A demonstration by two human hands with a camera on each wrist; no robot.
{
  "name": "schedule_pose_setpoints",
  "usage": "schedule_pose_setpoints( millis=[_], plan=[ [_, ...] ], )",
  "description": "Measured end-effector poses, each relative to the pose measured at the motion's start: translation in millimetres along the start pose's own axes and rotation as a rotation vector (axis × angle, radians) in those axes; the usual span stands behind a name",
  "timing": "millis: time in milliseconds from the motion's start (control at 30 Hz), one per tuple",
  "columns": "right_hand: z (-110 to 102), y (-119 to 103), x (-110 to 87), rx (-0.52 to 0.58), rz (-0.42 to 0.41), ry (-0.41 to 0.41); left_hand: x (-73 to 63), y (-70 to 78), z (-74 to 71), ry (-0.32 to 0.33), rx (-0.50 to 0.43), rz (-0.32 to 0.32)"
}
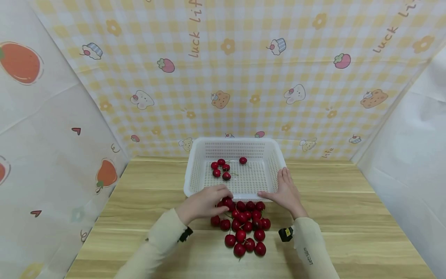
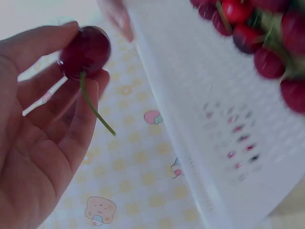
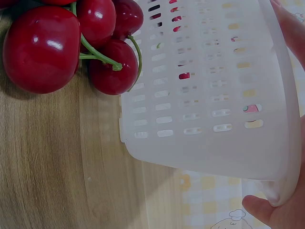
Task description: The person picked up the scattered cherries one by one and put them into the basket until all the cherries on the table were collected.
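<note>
While the left-hand grip [image 1: 204, 202] is pinching a round, glossy dark-red cherry [image 2: 88, 50] with a green stem beside the near rim of a white perforated plastic basket [image 1: 189, 170], the right-hand grip [image 1: 287, 193] is clasping that basket's near right corner. Six cherries [image 1: 226, 176] are lying inside; a larger red pile [image 1: 241, 235] is resting in front on the wood-grain counter [image 1: 341, 221]. Loading seems to be under way; the next move is probably calling for clearing the rim, then releasing gently.
</note>
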State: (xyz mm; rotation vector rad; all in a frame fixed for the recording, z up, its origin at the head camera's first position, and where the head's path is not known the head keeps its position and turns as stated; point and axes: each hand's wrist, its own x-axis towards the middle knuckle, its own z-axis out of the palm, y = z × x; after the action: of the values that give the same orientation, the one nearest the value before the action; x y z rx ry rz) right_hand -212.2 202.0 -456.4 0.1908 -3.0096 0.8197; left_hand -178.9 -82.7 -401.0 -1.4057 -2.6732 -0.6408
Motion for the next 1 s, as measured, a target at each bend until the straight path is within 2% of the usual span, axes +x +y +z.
schedule_pose_setpoints(
  millis=[133,300,433,733,900,1000],
  plan=[
    [2,2,0.6,-0.001,0.004,-0.003,21.8,-17.6,-15.4,-0.002,0.039,0.057],
    [3,4,0.7,-0.001,0.008,-0.006,53.4,-38.6,-25.9,-0.051,0.077,0.043],
    [2,5,0.7,0.002,0.006,0.006,78.7,-50.3,-26.9,-0.121,0.073,-0.012],
    [5,4,0.9,0.0,0.006,0.011,120.4,-82.6,-10.0,-0.233,0.108,-0.133],
    [4,4,1.2,0.002,0.008,0.019,139.0,-99.5,-3.6,-0.303,0.099,-0.24],
    [5,4,1.9,0.005,0.012,0.019,145.4,-109.8,2.2,-0.313,0.091,-0.296]
  ],
)
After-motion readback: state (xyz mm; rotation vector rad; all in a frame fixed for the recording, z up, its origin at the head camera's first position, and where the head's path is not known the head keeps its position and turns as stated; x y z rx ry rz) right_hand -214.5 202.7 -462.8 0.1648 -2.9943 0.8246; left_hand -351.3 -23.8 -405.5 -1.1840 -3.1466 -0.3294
